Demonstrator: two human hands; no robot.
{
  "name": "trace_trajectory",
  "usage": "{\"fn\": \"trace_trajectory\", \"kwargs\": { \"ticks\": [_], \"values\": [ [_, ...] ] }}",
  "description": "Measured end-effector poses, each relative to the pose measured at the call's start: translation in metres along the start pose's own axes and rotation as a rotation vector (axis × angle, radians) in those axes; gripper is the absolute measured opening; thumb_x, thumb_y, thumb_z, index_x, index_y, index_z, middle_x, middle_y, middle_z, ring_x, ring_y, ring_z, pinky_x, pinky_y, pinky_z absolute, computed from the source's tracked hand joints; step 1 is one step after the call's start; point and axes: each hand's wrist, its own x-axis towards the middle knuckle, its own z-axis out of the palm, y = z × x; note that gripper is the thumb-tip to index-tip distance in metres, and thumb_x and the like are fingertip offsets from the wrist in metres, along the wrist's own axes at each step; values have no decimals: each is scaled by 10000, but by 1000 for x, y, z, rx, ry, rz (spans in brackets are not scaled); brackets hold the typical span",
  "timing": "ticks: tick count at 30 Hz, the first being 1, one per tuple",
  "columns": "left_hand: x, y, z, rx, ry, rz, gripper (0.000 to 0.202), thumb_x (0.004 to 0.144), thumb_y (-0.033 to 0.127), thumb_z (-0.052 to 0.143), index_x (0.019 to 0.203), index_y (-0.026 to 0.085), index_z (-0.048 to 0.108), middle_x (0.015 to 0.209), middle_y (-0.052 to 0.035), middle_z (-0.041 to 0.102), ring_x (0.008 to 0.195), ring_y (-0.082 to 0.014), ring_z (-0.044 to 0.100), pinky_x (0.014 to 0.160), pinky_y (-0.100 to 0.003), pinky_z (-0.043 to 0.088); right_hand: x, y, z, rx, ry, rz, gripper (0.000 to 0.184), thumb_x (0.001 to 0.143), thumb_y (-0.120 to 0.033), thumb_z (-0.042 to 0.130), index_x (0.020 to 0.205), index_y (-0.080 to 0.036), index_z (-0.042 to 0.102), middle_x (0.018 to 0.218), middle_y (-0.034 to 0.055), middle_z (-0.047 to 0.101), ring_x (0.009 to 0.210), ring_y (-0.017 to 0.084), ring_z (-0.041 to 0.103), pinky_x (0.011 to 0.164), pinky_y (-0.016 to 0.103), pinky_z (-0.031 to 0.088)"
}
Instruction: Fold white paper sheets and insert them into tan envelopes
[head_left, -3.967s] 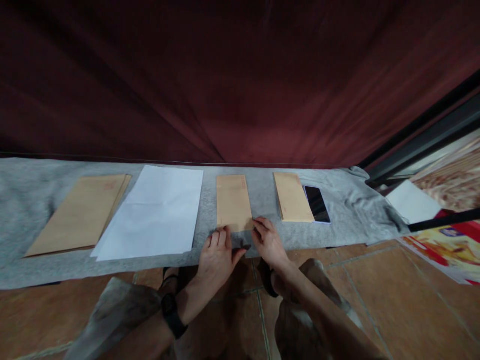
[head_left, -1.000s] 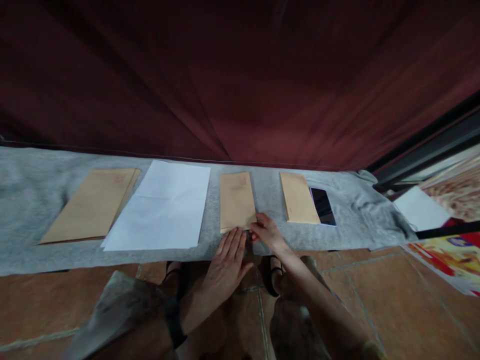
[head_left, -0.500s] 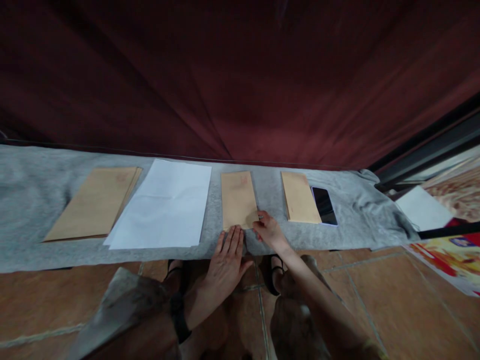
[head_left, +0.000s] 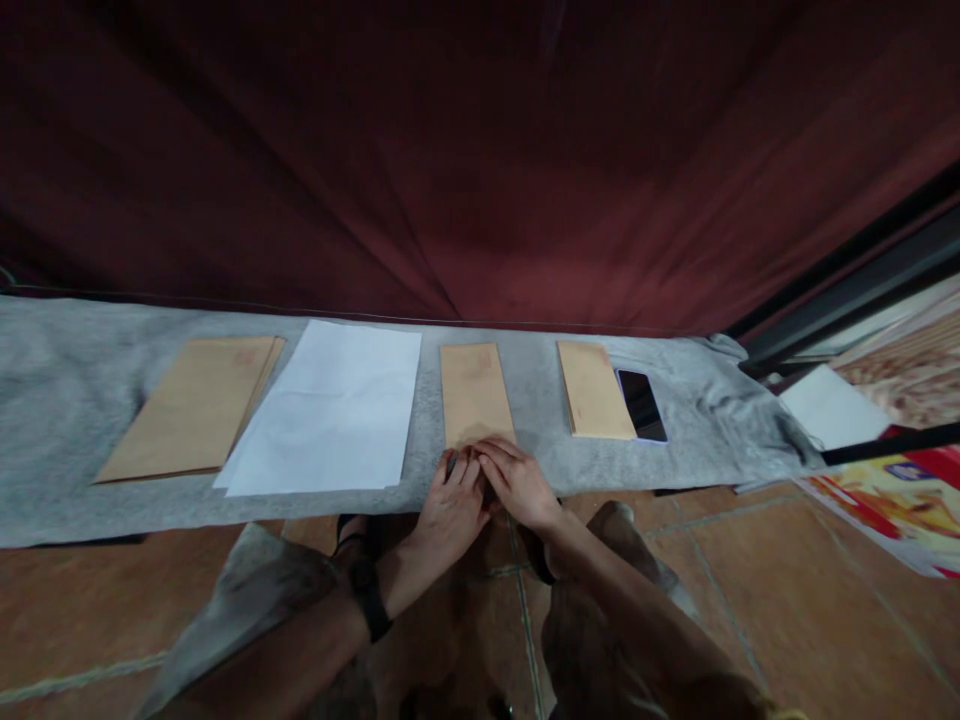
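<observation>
A brown paper envelope point(head_left: 476, 390) lies lengthwise in the middle of the grey cloth, its near end covered by my hands. My left hand point(head_left: 452, 512) is at that near end with fingers bent. A small dark thing point(head_left: 451, 465) shows at its fingers, too small to name. From the right, my right hand point(head_left: 523, 487) reaches across with fingers pressed together, their tips meeting the left fingers over the envelope's edge. What lies under the fingertips is hidden.
White paper sheets point(head_left: 326, 410) lie left of the envelope, with a stack of brown envelopes point(head_left: 191, 405) farther left. To the right are more envelopes point(head_left: 595, 390) beside a phone point(head_left: 642, 405). The grey cloth point(head_left: 536, 400) ends close to my knees; a dark red curtain point(head_left: 480, 200) hangs behind.
My right hand has moved left from the envelope's right corner to meet my left hand. My left fingers, flat before, are now bent. The view has shifted slightly.
</observation>
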Motion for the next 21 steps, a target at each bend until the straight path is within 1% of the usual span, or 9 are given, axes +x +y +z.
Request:
{"fn": "trace_trajectory", "kwargs": {
  "ticks": [2, 4, 7, 10, 13, 16, 18, 21],
  "values": [
    [0, -2, 0, 45, -12, 18, 529, 930, 360, 577, 1388, 96, 593, 1400, -191, 609, 1370, -335, 497, 1204, -525, 304, -5, 4, 8, 6, 35, -20, 417, 1074, -327, 360, 1405, -237, 598, 1395, 89, 640, 1342, 203, 555, 1176, 413, 437],
    [0, -5, 0, 73, -9, 57, 532, 932, 351, 578, 1396, 91, 587, 1403, -192, 606, 1375, -334, 493, 1201, -521, 312, -10, 10, 11, -38, -2, -84, 456, 1061, -304, 387, 1483, -198, 522, 1490, 117, 568, 1417, 215, 490, 1216, 442, 390],
    [-2, -11, 2, 81, 12, 101, 541, 950, 346, 565, 1409, 60, 567, 1419, -214, 590, 1378, -334, 495, 1187, -507, 342, -19, 18, 4, -181, -83, -137, 516, 1036, -282, 451, 1540, -171, 443, 1557, 139, 490, 1470, 230, 429, 1255, 473, 320],
    [-3, -14, 2, 82, 36, 101, 554, 963, 335, 547, 1444, 60, 527, 1440, -215, 574, 1377, -326, 499, 1174, -490, 366, -27, 23, -8, -300, -149, -151, 583, 1010, -296, 525, 1562, -158, 400, 1595, 148, 426, 1498, 237, 386, 1262, 474, 302],
    [-5, -13, -1, 94, 35, 103, 590, 962, 286, 528, 1505, 68, 449, 1462, -223, 552, 1398, -319, 479, 1171, -493, 371, -34, 23, -12, -380, -126, -121, 602, 991, -296, 562, 1555, -150, 411, 1608, 159, 393, 1504, 254, 373, 1253, 478, 314],
    [-7, -9, -5, 110, 7, 85, 623, 942, 197, 491, 1545, 84, 387, 1470, -230, 539, 1395, -314, 480, 1158, -514, 382, -38, 15, -4, -446, -69, -54, 581, 987, -273, 554, 1543, -155, 435, 1604, 155, 399, 1500, 269, 379, 1240, 494, 325],
    [-8, -7, -8, 121, -8, 66, 627, 932, 159, 465, 1548, 79, 381, 1473, -228, 536, 1386, -308, 486, 1157, -512, 381, -39, 8, 3, -501, -48, -1, 581, 991, -271, 537, 1546, -138, 428, 1605, 153, 398, 1502, 271, 374, 1240, 491, 316],
    [-9, -2, -8, 126, -18, 43, 604, 942, 184, 469, 1528, 49, 408, 1485, -228, 526, 1391, -311, 472, 1180, -504, 344, -37, -1, 11, -579, -52, 57, 576, 1011, -312, 507, 1549, -126, 421, 1615, 145, 385, 1509, 274, 359, 1243, 489, 289]
  ]
}}
